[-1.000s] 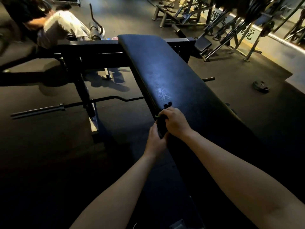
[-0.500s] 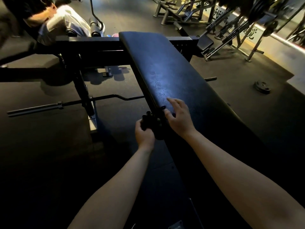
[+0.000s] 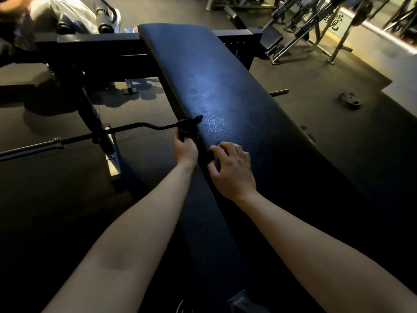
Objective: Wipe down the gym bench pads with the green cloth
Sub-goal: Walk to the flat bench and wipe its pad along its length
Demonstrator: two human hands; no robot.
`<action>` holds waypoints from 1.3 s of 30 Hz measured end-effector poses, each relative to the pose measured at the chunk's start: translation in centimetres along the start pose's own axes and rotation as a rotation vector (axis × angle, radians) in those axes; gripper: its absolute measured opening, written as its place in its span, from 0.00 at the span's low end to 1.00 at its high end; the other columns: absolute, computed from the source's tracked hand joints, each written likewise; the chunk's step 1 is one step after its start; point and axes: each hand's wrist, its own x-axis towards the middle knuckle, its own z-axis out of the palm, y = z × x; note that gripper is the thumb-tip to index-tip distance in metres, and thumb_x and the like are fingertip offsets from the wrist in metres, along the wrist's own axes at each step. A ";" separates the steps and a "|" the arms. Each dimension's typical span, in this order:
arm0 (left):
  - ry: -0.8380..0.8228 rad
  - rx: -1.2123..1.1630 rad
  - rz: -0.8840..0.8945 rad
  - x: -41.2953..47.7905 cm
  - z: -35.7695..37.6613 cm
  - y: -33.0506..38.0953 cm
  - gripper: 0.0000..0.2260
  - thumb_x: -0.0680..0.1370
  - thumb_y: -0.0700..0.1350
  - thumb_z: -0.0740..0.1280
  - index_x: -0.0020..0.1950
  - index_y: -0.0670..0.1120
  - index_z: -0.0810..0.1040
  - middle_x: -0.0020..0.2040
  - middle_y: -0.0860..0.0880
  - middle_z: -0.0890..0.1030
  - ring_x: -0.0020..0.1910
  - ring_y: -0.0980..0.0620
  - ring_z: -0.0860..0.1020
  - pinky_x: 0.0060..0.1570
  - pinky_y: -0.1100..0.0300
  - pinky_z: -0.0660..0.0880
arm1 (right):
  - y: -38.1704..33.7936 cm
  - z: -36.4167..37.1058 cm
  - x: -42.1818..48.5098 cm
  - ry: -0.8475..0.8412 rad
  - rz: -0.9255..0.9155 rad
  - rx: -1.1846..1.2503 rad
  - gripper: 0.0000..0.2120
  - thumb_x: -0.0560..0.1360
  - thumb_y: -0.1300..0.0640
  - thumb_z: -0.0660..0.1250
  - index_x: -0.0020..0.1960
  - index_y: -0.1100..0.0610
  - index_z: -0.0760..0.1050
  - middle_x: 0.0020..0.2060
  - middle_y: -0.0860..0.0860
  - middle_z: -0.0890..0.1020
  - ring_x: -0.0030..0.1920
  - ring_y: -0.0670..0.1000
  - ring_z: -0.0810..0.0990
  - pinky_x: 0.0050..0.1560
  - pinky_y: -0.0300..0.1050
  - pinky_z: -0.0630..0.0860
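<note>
A long black bench pad (image 3: 216, 86) runs from the lower right up to the middle top of the head view. My left hand (image 3: 185, 148) grips a bunched cloth (image 3: 189, 128), which looks almost black in this dim light, against the pad's left edge. My right hand (image 3: 231, 168) rests on the pad just to the right, fingers loosely bent and holding nothing. A pale sheen shows on the pad beyond the cloth.
A barbell (image 3: 67, 140) lies on the floor to the left, passing under the bench frame (image 3: 90, 46). Another person (image 3: 29, 14) is at the top left. A weight plate (image 3: 350, 100) lies on the floor at right, with machines (image 3: 316, 26) behind.
My left hand took the cloth from both hands and slid it up along the pad's left edge. My right hand let go and drew back onto the pad.
</note>
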 end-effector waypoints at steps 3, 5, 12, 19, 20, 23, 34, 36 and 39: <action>0.039 0.200 0.012 -1.2 -0.7 -0.7 0.14 0.79 0.36 0.61 0.64 0.39 0.77 0.59 0.39 0.82 0.60 0.42 0.79 0.59 0.54 0.74 | -0.1 0.0 -0.1 -0.006 0.000 -0.010 0.18 0.73 0.47 0.61 0.62 0.46 0.74 0.60 0.47 0.73 0.64 0.52 0.68 0.65 0.51 0.63; 0.048 0.269 0.020 -2.6 -1.1 -0.8 0.16 0.78 0.34 0.60 0.64 0.37 0.78 0.58 0.36 0.81 0.60 0.38 0.79 0.60 0.51 0.73 | -0.2 -0.1 -0.1 -0.014 0.003 -0.016 0.18 0.73 0.47 0.61 0.62 0.46 0.74 0.60 0.47 0.73 0.64 0.52 0.68 0.65 0.51 0.64; -0.068 0.454 0.096 -8.1 -3.9 -1.8 0.11 0.78 0.37 0.63 0.58 0.39 0.80 0.55 0.35 0.83 0.57 0.37 0.79 0.51 0.54 0.71 | -0.5 -0.5 -0.1 -0.051 0.013 -0.025 0.18 0.74 0.48 0.61 0.63 0.47 0.72 0.60 0.47 0.72 0.65 0.53 0.68 0.66 0.52 0.63; -0.078 0.245 -0.023 -5.8 -3.3 0.4 0.17 0.80 0.45 0.57 0.63 0.38 0.77 0.59 0.36 0.80 0.57 0.41 0.78 0.53 0.57 0.71 | -0.3 -0.4 -0.1 -0.048 0.005 -0.001 0.18 0.74 0.47 0.61 0.63 0.46 0.73 0.61 0.47 0.72 0.66 0.52 0.67 0.66 0.52 0.63; -0.088 0.186 0.014 -5.0 -2.4 1.2 0.15 0.82 0.40 0.57 0.66 0.37 0.74 0.59 0.36 0.79 0.56 0.43 0.77 0.50 0.60 0.70 | -0.3 -0.4 -0.1 -0.046 0.002 -0.002 0.18 0.74 0.47 0.61 0.63 0.46 0.73 0.61 0.47 0.72 0.66 0.52 0.67 0.65 0.51 0.62; -0.079 0.023 0.126 -2.2 0.0 2.6 0.10 0.85 0.38 0.56 0.63 0.39 0.73 0.51 0.40 0.76 0.42 0.51 0.78 0.41 0.65 0.74 | -0.3 -0.4 -0.2 -0.030 0.003 0.002 0.17 0.74 0.48 0.62 0.62 0.47 0.73 0.61 0.48 0.73 0.65 0.52 0.67 0.65 0.50 0.62; 0.008 0.388 0.099 0.9 1.0 3.7 0.14 0.81 0.46 0.60 0.64 0.42 0.74 0.60 0.39 0.80 0.59 0.38 0.77 0.60 0.50 0.73 | -0.2 -0.1 0.0 -0.002 0.014 0.009 0.17 0.73 0.47 0.61 0.60 0.45 0.73 0.60 0.46 0.72 0.64 0.52 0.67 0.65 0.50 0.61; 0.022 0.410 0.101 -0.6 0.5 3.3 0.13 0.81 0.46 0.60 0.62 0.42 0.73 0.59 0.38 0.80 0.59 0.38 0.77 0.59 0.48 0.74 | -0.2 -0.1 -0.1 -0.004 0.007 0.016 0.16 0.73 0.48 0.61 0.60 0.46 0.73 0.59 0.47 0.72 0.64 0.52 0.67 0.65 0.50 0.62; -0.009 0.419 0.109 -3.8 -0.2 2.6 0.13 0.81 0.44 0.62 0.65 0.41 0.70 0.60 0.37 0.79 0.59 0.37 0.78 0.59 0.48 0.74 | -0.2 -0.2 -0.1 -0.006 0.002 0.025 0.17 0.72 0.49 0.60 0.60 0.47 0.75 0.59 0.48 0.74 0.64 0.53 0.69 0.63 0.52 0.63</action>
